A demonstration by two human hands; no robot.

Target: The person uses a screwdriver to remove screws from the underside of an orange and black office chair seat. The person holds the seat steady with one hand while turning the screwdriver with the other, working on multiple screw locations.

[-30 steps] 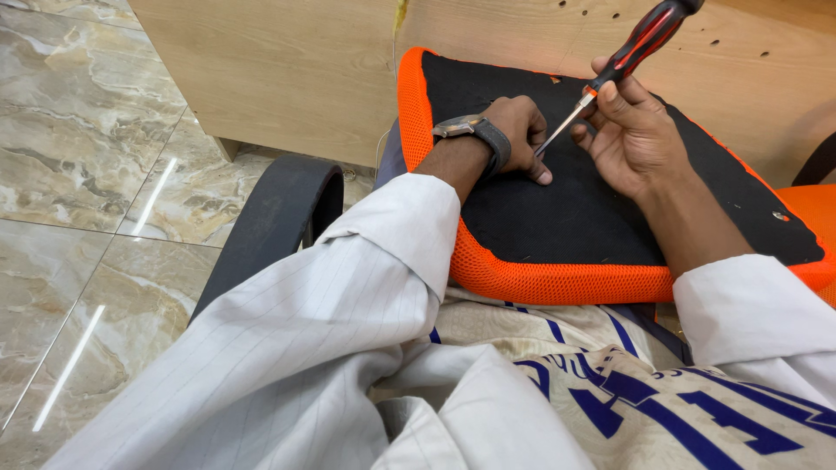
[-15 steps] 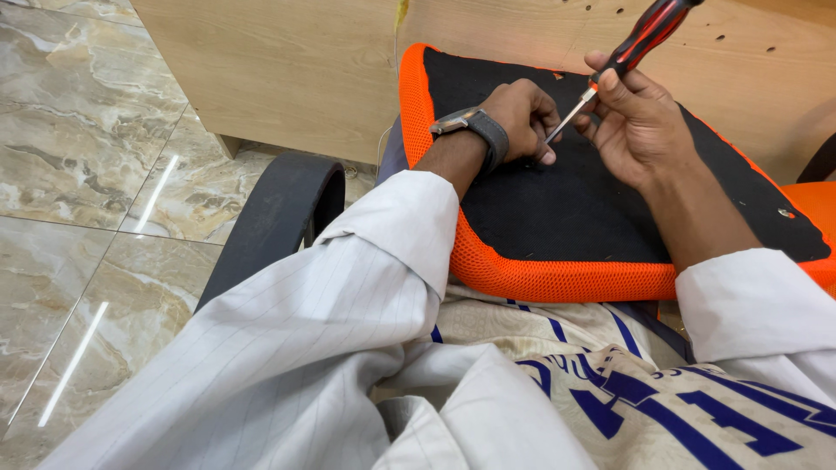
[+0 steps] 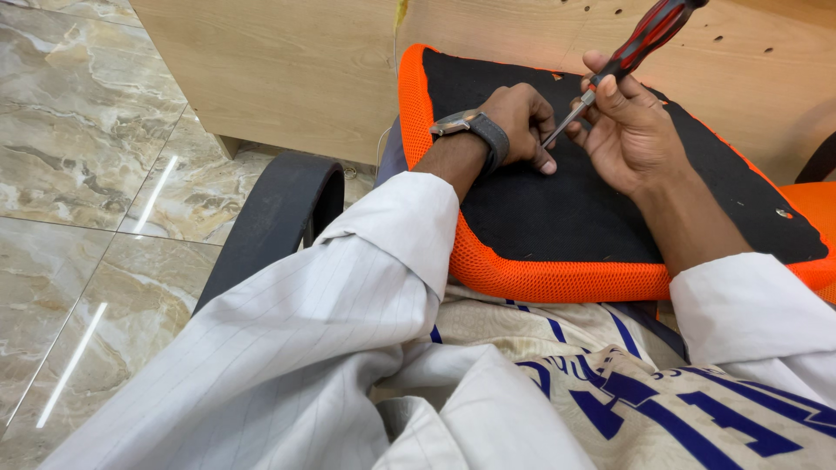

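gripping red-and-black screwdriver (image 3: 629,50) by lower handle, right hand (image 3: 631,130) angles shaft down-left, tip at black underside of orange-edged seat cushion (image 3: 566,204) on lap. left hand (image 3: 521,126), curled shut, knuckles pressed on fabric beside tip, likely steadying spot. wristwatch (image 3: 466,126) on left wrist. wooden panel (image 3: 287,70) behind cushion.

Single head-worn view, angled steeply down over lap and forearms. Close range: seat cushion (image 3: 566,218) fills centre-right, marble floor (image 3: 78,174) at left, wooden panel (image 3: 287,70) across the top. No second view, so no overlap.
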